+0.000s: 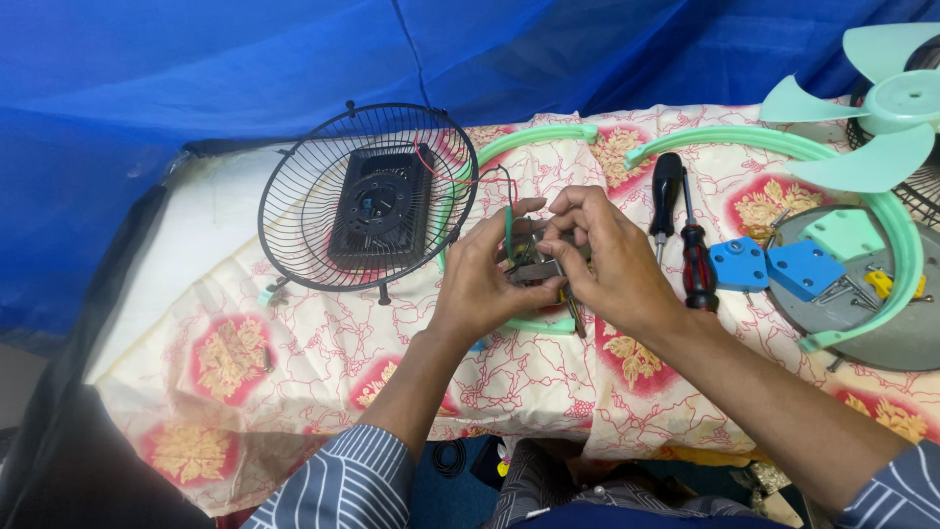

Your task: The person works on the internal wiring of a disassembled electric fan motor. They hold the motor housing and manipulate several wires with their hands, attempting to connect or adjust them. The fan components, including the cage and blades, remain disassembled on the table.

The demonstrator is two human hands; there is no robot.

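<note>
While both hands meet over the floral cloth (294,343), the left hand (482,279) and right hand (612,260) pinch a small metal motor part (537,266) between clenched fingers. At ten o'clock lies the black fan grille (367,201); at three o'clock, two screwdrivers (685,230) and blue blocks (774,266).

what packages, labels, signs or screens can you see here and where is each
None in view: no package, sign or screen. The hands hold a small metal part with wires; nearby lie a black fan grille, two screwdrivers and blue plastic blocks, all unlabelled.
</note>
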